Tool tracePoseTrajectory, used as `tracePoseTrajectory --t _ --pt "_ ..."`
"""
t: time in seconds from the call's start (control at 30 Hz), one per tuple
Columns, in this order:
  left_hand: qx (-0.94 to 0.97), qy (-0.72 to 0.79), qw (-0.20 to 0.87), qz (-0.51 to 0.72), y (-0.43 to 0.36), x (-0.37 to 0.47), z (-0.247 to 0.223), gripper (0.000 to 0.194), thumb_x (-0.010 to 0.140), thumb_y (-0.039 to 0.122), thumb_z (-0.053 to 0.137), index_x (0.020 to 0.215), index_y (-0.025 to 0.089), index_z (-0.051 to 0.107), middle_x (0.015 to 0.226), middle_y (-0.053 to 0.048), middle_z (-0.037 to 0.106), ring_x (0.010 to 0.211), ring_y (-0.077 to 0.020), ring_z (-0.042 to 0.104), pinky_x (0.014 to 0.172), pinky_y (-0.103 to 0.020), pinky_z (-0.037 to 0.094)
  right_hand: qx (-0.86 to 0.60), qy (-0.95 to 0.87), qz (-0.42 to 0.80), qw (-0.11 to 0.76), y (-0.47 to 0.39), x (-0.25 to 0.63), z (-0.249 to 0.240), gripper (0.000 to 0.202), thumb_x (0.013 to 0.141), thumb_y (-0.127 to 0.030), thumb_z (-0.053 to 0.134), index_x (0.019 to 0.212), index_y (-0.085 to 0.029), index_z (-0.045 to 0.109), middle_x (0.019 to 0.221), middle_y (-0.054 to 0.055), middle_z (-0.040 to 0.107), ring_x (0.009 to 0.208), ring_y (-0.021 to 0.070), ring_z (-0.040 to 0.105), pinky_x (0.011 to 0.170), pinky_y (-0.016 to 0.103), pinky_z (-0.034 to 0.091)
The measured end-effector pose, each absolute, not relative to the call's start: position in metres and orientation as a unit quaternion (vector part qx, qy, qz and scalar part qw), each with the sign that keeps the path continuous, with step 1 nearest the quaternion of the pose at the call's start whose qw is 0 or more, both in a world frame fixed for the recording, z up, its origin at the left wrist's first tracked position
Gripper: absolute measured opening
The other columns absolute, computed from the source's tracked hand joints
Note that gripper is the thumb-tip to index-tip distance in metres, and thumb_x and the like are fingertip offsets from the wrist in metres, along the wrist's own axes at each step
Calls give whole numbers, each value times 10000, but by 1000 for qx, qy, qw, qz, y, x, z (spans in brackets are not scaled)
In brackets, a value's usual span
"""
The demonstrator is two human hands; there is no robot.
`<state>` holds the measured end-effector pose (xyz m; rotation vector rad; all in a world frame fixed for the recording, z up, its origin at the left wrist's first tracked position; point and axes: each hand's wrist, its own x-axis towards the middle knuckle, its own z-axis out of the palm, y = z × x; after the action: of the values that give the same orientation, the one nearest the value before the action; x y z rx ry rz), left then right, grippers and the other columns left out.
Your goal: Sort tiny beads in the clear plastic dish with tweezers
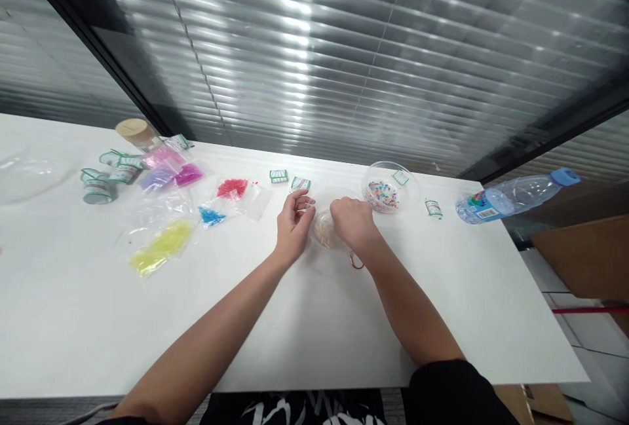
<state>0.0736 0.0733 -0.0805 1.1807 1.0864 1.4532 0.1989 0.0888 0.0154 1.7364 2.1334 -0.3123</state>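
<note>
Clear round plastic bowl [335,241] of thin tan bits [322,229] sat between the hands, mouth up, bits' long axis too blurry; right hand [352,219] clenched, left hand [295,223] loosely curled, grip unclear.

From the wearer's head, the white, flat-topped table [295,333] is viewed at close range, forward and down, with silvery slatted blinds [295,52] faced beyond.

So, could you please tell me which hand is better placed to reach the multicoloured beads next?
Probably the right hand: it is beside the clear bowl holding the multicoloured beads, while the left hand is farther away, on the other side of the right hand.
</note>
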Motion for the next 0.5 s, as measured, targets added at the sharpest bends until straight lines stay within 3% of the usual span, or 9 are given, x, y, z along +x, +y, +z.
tracePoseTrajectory --t 0.27,0.5 --pt "483 443 467 593 74 73 -82 384 850 320 633 1207 208 548 1019 -61 629 985 -174 602 872 -310 482 563 809 -122 115 88 211 17 240 924 -117 433 1052 -158 632 982 125 704 865 237 672 642 282 435" --pt "482 447 467 591 73 73 -81 395 844 325 638 1211 211 548 1016 -57 632 962 -170 610 855 -302 482 572 810 -123 38 92 216 21 197 841 -111 510 923 -195 668 940 66 700 804 188 613 588 262 344"
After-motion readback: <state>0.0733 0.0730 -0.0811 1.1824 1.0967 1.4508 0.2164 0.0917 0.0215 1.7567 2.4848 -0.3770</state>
